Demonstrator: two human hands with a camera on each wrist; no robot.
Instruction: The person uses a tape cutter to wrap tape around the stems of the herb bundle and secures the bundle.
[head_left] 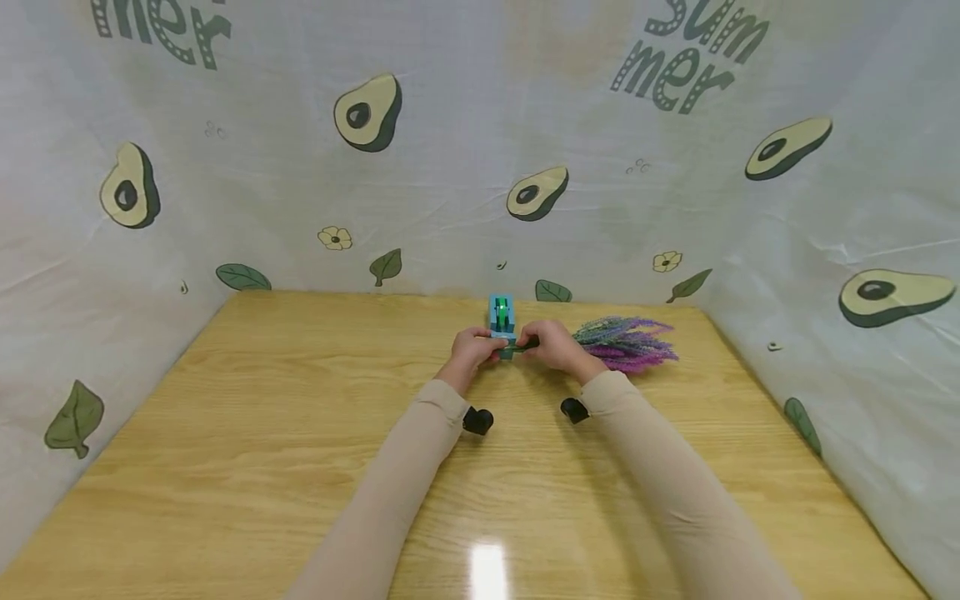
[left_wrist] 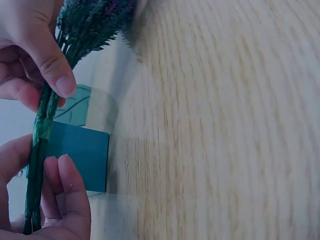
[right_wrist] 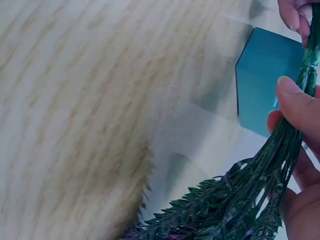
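Note:
A bunch of artificial lavender (head_left: pixel 632 343), purple and pink with green stems (left_wrist: pixel 35 180), lies sideways between the hands. My left hand (head_left: pixel 469 350) holds the lower stem ends, its fingers curled about them. Higher up the stems, close below the leaves, my right hand (head_left: pixel 553 343) pinches them between thumb and fingers. A glossy green band of tape (left_wrist: pixel 44 129) shows round the stems between the two hands. Just behind stands a blue tape dispenser (head_left: pixel 492 310) with a green tape roll (head_left: pixel 502 312); its teal end (right_wrist: pixel 267 80) sits close behind the stems.
The wooden table (head_left: pixel 300 433) runs to a printed cloth (head_left: pixel 450 192) with avocados and leaves at the back and sides. Black wrist-worn devices (head_left: pixel 478 420) show beneath both sleeves (head_left: pixel 405 450). The flower heads spread out to the right of my right hand.

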